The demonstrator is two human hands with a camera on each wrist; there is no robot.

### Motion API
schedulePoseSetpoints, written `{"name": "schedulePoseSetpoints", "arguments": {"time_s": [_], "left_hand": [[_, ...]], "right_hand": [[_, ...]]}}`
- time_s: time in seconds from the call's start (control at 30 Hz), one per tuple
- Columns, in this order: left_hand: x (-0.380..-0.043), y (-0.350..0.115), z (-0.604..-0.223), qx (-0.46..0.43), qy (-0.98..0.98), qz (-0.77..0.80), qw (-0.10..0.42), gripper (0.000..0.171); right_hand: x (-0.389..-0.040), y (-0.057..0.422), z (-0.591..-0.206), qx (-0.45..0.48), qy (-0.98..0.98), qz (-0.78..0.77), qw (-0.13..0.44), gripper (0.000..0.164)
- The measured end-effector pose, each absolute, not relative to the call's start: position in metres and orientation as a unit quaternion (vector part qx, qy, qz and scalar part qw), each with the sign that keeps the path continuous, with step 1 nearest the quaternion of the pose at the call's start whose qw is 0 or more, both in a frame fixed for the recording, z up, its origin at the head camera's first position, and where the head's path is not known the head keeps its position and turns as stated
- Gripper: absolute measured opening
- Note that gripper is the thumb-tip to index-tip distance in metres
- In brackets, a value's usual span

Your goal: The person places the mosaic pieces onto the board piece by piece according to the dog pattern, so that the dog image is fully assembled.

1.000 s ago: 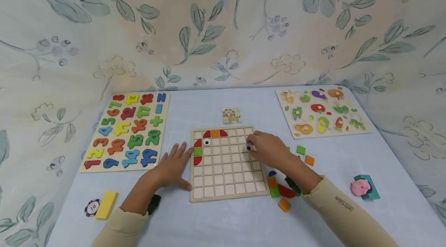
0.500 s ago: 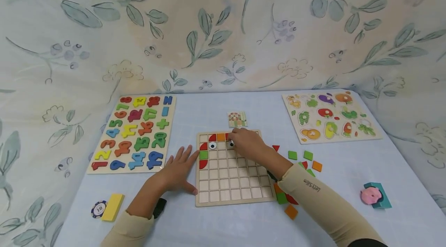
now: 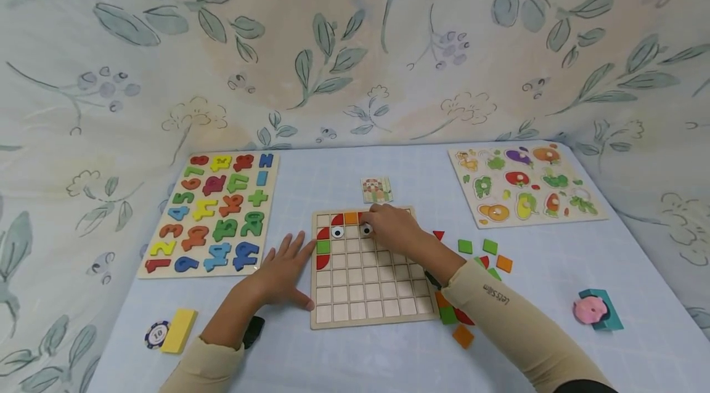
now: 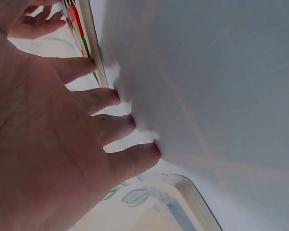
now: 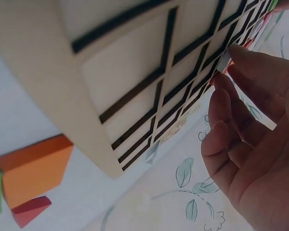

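Pinching an eye tile, right grip seemingly touches wooden grid, left grip splayed.

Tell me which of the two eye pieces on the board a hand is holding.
The right eye, as the head view shows it: the right hand pinches it. The left eye lies on the board with no hand touching it.
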State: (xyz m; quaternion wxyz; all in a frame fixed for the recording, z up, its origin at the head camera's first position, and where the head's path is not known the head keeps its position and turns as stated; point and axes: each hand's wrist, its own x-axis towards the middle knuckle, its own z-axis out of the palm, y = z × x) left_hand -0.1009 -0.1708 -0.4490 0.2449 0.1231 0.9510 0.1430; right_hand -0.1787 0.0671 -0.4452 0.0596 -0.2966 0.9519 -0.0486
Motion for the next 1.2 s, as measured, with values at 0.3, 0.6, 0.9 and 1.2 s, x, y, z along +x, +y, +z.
{"name": "schedulePoseSetpoints", "arguments": {"time_s": [0.3,0.6,0.9,1.2], "left_hand": [[-0.097,-0.170,-0.451,0.120,0.951,0.144,0.247,0.116],[-0.095,-0.171,-0.453,0.115,0.950,0.153,0.247,0.117],[-0.092,-0.181,-0.447,0.121,0.953,0.148,0.237,0.117],[-0.100,-0.173,-0.448,0.137,0.949,0.148,0.244,0.115]], "right_hand": [[-0.173,0.073,-0.443,-0.300,0.949,-0.067,0.066,0.018],[-0.175,0.092,-0.431,-0.281,0.952,-0.090,0.075,0.021],[-0.180,0.168,-0.427,-0.164,0.966,-0.115,0.163,0.021],[-0.173,0.192,-0.442,-0.151,0.960,-0.173,0.157,0.011]]}}
